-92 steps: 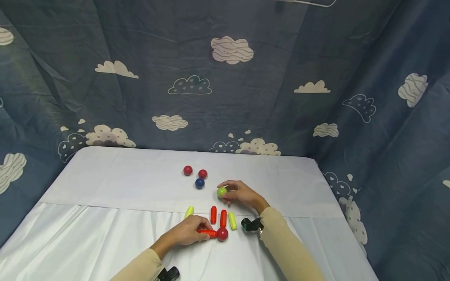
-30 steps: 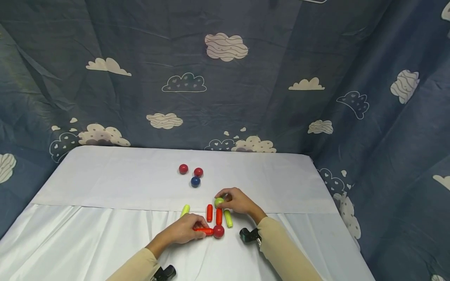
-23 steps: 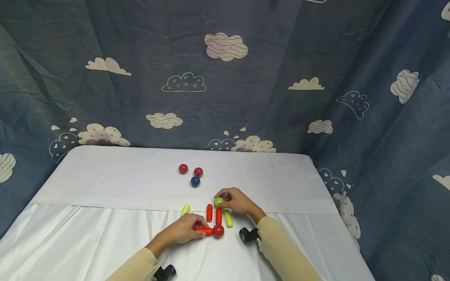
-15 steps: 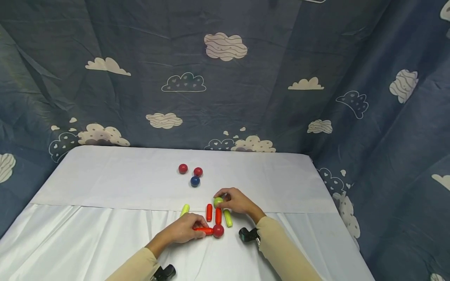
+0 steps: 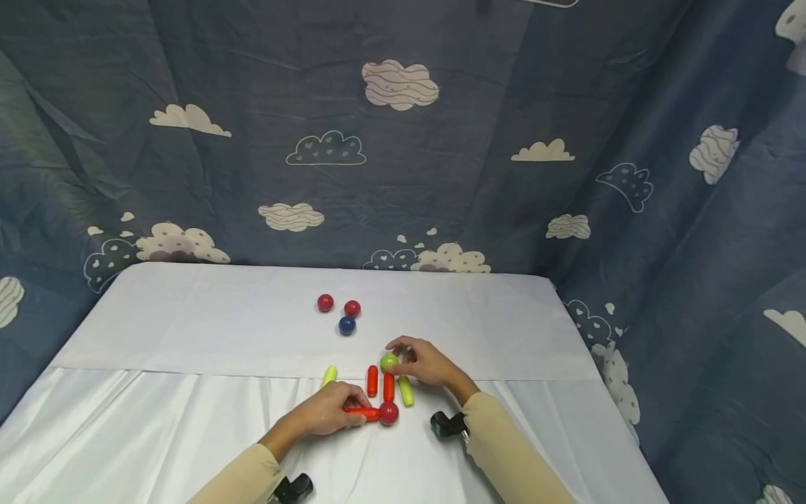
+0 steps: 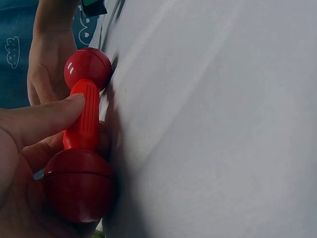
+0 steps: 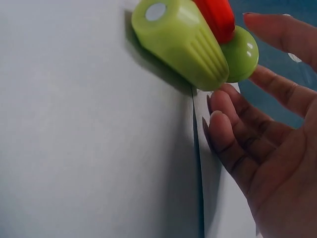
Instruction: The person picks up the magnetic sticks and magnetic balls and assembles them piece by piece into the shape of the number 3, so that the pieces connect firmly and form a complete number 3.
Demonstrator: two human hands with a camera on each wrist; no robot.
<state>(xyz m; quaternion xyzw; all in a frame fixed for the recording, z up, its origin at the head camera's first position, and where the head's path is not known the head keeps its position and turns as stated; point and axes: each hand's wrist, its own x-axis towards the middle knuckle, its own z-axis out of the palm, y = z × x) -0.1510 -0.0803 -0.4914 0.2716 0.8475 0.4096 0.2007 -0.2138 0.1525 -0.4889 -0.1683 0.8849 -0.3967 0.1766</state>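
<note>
Four glossy red balls (image 5: 388, 413), one dark-blue ball (image 5: 347, 325), one lime-green ball (image 5: 387, 360), three red ridged rods (image 5: 372, 381) and two yellow-green rods (image 5: 406, 392). The left hand (image 5: 330, 408) grips one red rod between two red balls; the right hand (image 5: 428, 362), fingers relaxed and parted, surrounds the lime-green ball at another rod's far end.

Red rods (image 5: 373, 381), lime rods (image 5: 406, 392), red balls (image 5: 388, 414), lime ball (image 5: 388, 360), blue ball (image 5: 347, 325), white cloth (image 5: 189, 322), navy curtain (image 5: 441, 189) (cream clouds (image 5: 450, 258), some dotted)

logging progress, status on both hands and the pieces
Left hand gripping red rod between red balls. Right hand loosely at green ball. Green rod close, may crowd it.
</note>
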